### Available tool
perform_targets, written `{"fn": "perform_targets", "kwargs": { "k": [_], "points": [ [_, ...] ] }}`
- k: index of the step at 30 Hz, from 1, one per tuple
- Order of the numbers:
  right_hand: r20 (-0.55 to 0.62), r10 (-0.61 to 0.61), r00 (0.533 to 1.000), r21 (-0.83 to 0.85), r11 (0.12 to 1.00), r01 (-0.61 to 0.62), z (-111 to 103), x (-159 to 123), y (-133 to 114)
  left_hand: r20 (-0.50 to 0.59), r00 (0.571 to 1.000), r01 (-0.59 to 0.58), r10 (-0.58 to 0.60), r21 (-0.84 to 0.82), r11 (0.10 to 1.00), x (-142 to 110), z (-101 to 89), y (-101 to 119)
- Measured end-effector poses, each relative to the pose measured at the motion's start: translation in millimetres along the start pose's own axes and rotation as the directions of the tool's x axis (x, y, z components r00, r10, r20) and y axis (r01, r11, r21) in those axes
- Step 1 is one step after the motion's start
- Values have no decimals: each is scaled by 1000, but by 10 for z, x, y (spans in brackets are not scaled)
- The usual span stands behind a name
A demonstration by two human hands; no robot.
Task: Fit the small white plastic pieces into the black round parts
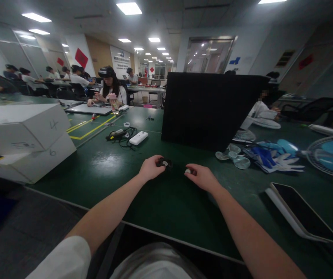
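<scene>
My left hand (149, 169) is closed on a small black part (166, 164) with a pale round centre, held just above the green table (166, 205). A short way to the right, my right hand (203, 178) pinches a small pale round piece (187, 171) between thumb and fingers. Something dark shows beside that piece under the fingers; I cannot make out what it is. The two hands are apart, and the things they hold do not touch.
A large black panel (204, 112) stands beyond my hands. White boxes (47, 135) are at left. A white power bank (139, 138) lies by cables (122, 135). At right are gloves (271, 159), fan blades (234, 157), a fan (332, 155) and a phone (302, 211).
</scene>
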State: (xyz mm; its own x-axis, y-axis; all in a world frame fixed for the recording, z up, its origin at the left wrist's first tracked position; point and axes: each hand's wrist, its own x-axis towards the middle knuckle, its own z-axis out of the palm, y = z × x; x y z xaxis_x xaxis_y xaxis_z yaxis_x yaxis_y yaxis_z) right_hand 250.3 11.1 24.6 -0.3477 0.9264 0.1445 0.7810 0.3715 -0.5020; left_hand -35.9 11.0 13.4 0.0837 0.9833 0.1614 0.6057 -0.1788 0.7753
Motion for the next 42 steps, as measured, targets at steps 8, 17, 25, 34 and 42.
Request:
{"fn": "perform_targets", "kwargs": {
  "k": [8,17,25,34,42],
  "points": [
    [59,89,994,48,995,-92,-110,70,344,9,1000,-13,12,24,1000,0,15,-1],
    [-55,134,989,283,952,-113,-85,62,192,47,998,-36,33,59,998,-76,33,84],
    [-104,-99,990,223,967,121,75,-69,-310,98,985,-157,141,184,970,-205,95,216],
    [-24,-186,982,-42,982,185,33,-99,-395,117,976,-207,183,247,947,-239,145,239],
    [148,81,986,-227,973,-46,-391,-172,-176,141,980,-168,139,222,960,-235,92,252]
  ]
}}
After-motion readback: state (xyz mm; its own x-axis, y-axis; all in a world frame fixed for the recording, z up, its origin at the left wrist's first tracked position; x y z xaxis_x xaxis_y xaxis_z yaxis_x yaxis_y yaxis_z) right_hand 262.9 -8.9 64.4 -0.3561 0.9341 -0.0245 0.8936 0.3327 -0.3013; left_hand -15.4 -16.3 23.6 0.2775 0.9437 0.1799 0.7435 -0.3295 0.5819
